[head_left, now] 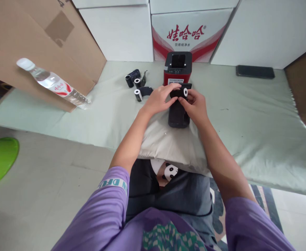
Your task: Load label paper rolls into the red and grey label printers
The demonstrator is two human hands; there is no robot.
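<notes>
Both hands hold a small black roll with a white core, perhaps ribbon, over the front of a red and black machine that looks like a small printer. My left hand grips the roll's left end between thumb and fingers. At the other end, the thumb and fingers of my right hand close around it near the white core. Below the roll, a black flat part extends toward me; whether it joins the machine is hidden. Left of the hands lie several small dark rolls, some with loose black film.
A clear water bottle leans on a cardboard box at the left. White cartons stand along the back. A black phone-like slab rests at the right on the pale green cloth. A green object stands on the floor.
</notes>
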